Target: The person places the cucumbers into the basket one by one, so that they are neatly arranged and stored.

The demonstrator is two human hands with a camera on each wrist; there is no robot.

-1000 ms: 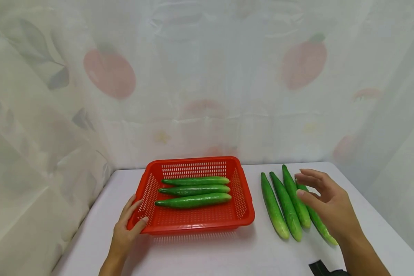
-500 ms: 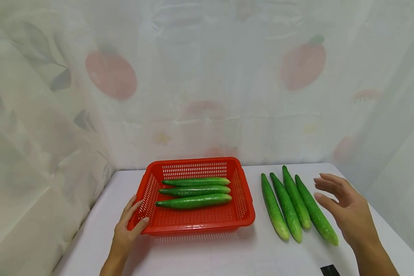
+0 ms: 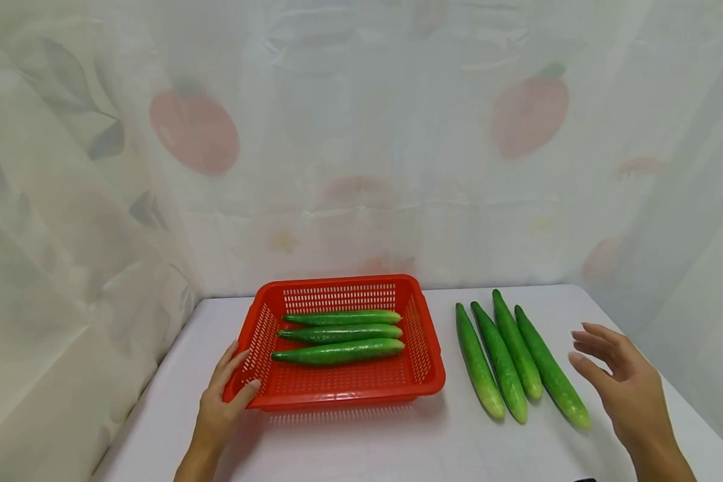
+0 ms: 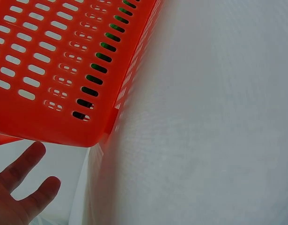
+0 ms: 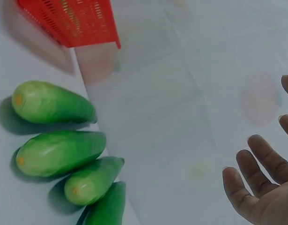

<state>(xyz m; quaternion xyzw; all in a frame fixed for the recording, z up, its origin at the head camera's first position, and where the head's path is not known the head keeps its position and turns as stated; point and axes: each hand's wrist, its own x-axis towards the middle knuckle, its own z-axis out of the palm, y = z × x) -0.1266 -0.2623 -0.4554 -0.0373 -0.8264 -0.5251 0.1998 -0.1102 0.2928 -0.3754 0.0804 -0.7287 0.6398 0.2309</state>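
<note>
In the head view my left hand [image 3: 219, 398] holds the near left corner of a red plastic basket [image 3: 337, 398], its thumb and fingers over the rim. Three cucumbers lie crosswise inside, among them the front cucumber [image 3: 337, 352]. The left wrist view shows fingertips by the rim of the basket [image 4: 45, 136]. My right hand [image 3: 629, 388] hovers at the right with loosely bent fingers and nothing in them. To its left several cucumbers lie on the table, the rightmost cucumber [image 3: 551, 368] being nearest. In the right wrist view the hand [image 5: 263, 187] stays apart from them.
A white-covered table [image 3: 361, 448] carries everything. Behind it hangs a pale curtain [image 3: 361, 134] with fruit prints, and another printed sheet [image 3: 66, 268] closes off the left side. A small dark object [image 3: 586, 479] shows at the bottom edge near the right forearm.
My right hand has moved rightward and slightly down, away from the loose cucumbers, uncovering the rightmost one. My left hand, the basket and the cucumbers have stayed in place.
</note>
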